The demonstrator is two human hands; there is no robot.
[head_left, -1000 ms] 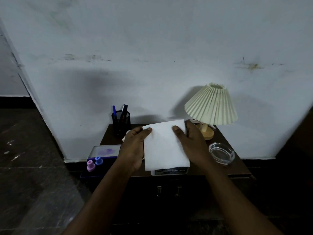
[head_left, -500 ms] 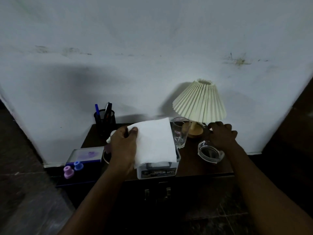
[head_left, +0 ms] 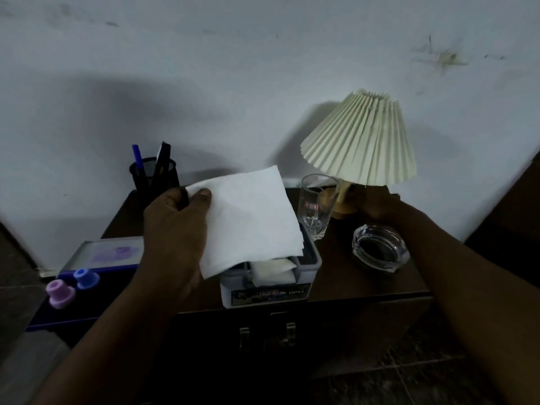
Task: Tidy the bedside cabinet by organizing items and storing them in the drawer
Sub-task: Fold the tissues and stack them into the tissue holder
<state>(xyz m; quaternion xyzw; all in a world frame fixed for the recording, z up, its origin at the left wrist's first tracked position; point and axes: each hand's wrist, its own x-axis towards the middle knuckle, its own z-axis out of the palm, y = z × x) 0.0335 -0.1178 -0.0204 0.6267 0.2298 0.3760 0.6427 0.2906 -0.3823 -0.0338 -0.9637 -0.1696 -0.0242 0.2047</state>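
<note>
The left hand (head_left: 175,229) pinches a white paper tissue sheet (head_left: 254,217) by its far corner, thumb against fingers, so it drapes over the grey plastic tissue box (head_left: 267,292) on the dark wooden bedside cabinet (head_left: 365,285). Right of and behind the box, the right hand (head_left: 378,203) sits at the base of the cream pleated-shade lamp (head_left: 359,141). Its fingers are shadowed, so I cannot tell whether it grips. This looks like wiping or sorting the top. The drawer (head_left: 267,331) below the box is shut and needs opening next.
</note>
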